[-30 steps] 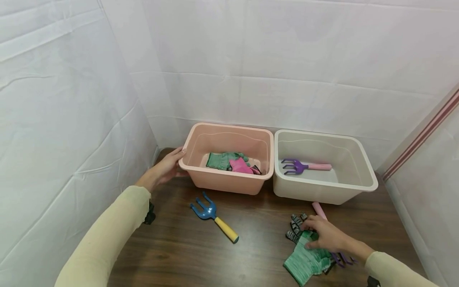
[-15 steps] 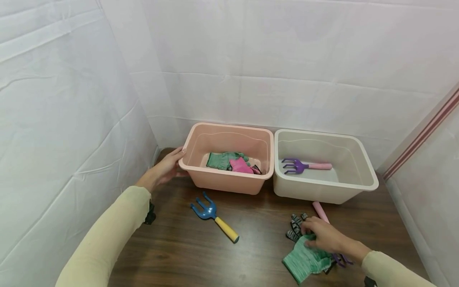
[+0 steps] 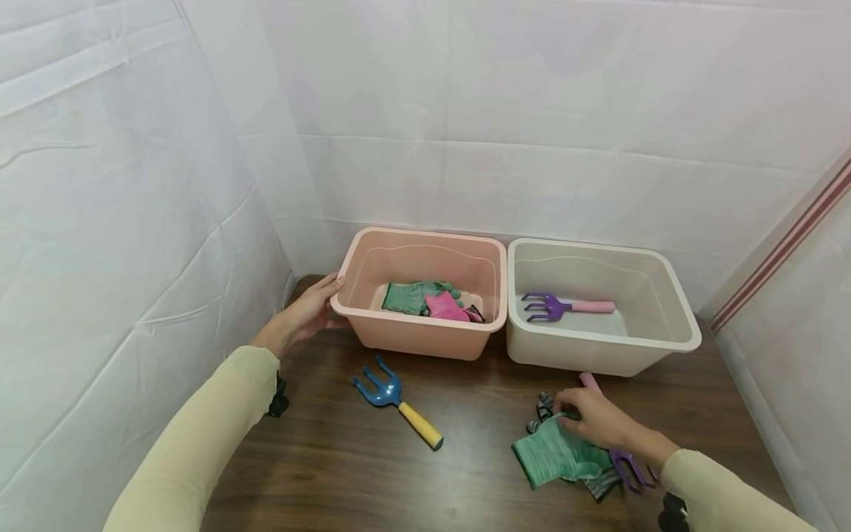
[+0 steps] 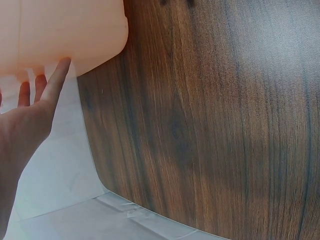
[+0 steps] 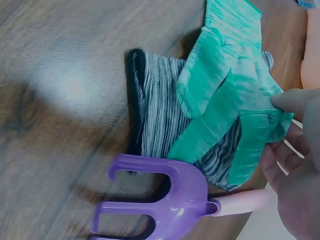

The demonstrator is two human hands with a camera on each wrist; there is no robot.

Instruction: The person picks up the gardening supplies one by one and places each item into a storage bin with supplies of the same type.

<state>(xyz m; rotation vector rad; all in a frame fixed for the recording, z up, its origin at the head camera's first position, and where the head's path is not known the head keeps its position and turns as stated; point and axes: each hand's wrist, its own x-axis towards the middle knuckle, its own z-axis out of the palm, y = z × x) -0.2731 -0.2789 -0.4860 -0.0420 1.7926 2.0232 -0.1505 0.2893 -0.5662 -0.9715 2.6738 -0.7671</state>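
Note:
A green knitted glove is pinched between the thumb and fingers of my right hand, near one edge. Its cuff points left in the head view. Partly under it lies a grey-and-black striped glove on the table. Beside both, a purple hand rake with a pink handle lies partly hidden by my right hand and wrist in the head view. My left hand touches the left side of the pink bin, its fingers fairly straight against the wall in the left wrist view.
The pink bin holds a green glove and a bright pink one. Next to it, the off-white bin contains another purple hand rake. A blue garden fork with yellow handle lies on the table.
The green glove has shifted left and slightly up under my right hand, uncovering more of the striped glove's near end. My left hand stays at the pink bin.

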